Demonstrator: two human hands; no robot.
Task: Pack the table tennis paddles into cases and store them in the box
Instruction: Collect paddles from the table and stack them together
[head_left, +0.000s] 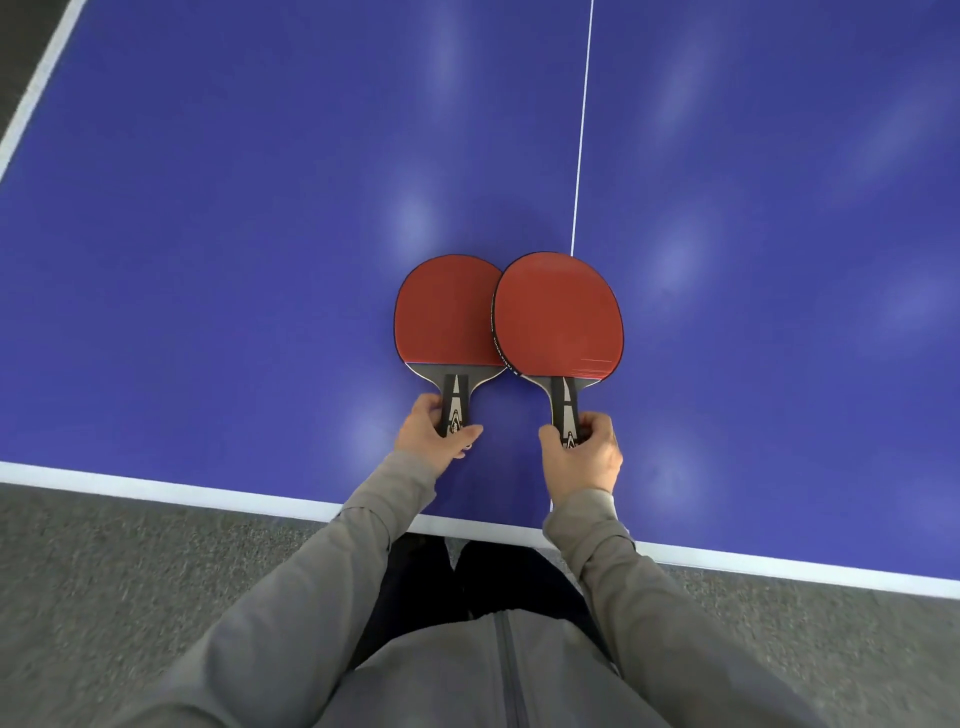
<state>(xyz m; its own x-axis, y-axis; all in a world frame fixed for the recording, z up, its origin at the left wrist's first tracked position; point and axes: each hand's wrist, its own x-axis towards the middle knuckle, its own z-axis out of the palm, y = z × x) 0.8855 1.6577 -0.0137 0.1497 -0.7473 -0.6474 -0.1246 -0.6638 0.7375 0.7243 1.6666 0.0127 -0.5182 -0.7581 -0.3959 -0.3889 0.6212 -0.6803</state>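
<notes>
My grey zip jacket (498, 675) fills the bottom of the view, both sleeves reaching forward over the white-edged near end of the blue table (208, 260). My left hand (434, 428) curls round the handle of the left paddle (444, 314), thumb on one side and fingers on the other. My right hand (584, 454) grips the handle of the right paddle (558, 314) in the same way. Both paddles show their red faces upward, blades pointing away from me near the table's white centre line (582, 130). The right blade's edge overlaps the left blade where they meet. Grey carpet (130, 571) lies below the table edge.
</notes>
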